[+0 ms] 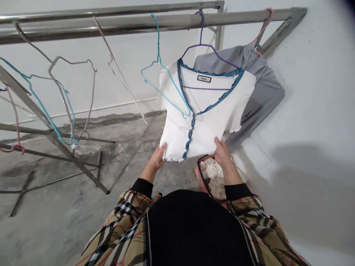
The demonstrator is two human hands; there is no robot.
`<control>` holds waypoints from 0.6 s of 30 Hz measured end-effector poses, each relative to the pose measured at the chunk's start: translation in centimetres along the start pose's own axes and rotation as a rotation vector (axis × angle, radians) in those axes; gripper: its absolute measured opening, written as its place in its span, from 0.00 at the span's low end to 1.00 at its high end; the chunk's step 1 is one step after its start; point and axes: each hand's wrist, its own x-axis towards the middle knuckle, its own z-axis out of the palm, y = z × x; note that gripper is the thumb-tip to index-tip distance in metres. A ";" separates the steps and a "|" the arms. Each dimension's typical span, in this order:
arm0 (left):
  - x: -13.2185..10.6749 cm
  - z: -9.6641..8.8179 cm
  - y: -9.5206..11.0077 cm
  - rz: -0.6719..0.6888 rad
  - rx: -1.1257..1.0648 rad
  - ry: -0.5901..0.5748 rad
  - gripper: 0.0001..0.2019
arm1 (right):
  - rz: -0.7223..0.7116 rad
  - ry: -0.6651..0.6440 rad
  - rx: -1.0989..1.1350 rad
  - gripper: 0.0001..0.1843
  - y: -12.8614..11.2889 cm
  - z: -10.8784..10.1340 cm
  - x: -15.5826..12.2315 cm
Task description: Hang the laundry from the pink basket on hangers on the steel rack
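A white ribbed short-sleeved top [208,129] with blue frilled trim hangs from a purple hanger [200,45] on the metal rail. My left hand [158,156] pinches its hem at the lower left corner. At the lower right corner, my right hand [222,152] grips the hem with the thumb on top. Between them the fabric is spread out and tilted toward me. An unused turquoise hanger [158,59] dangles in front of the top's left side.
The steel clothes rack [177,23] spans the upper view. More bare hangers [68,61] hang at left above the rack's legs [74,162]. Grey clothing [263,92] hangs behind the top, near the white wall. Below my right hand stands a pink basket [200,176] with pale cloth [215,175].
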 end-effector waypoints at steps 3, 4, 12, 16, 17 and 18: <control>1.2 -1.0 0.2 0.066 -0.054 0.162 0.19 | -0.048 0.144 -0.009 0.24 -0.1 -0.9 0.0; 1.6 -1.5 0.3 0.086 -0.063 0.220 0.18 | -0.058 0.186 -0.016 0.23 -0.3 -1.3 0.1; 3.9 -3.6 2.1 0.292 0.050 0.496 0.15 | -0.220 0.326 -0.047 0.25 -1.6 -3.4 0.6; 3.8 -3.0 1.8 0.324 0.232 0.468 0.20 | -0.150 0.260 -0.095 0.28 -1.1 -2.5 -1.2; 3.7 -2.6 1.7 0.329 0.287 0.433 0.20 | -0.130 0.212 -0.120 0.29 -0.8 -2.2 -1.9; 3.4 -2.1 1.7 0.336 0.338 0.395 0.21 | -0.119 0.156 -0.151 0.29 -0.6 -1.9 -2.6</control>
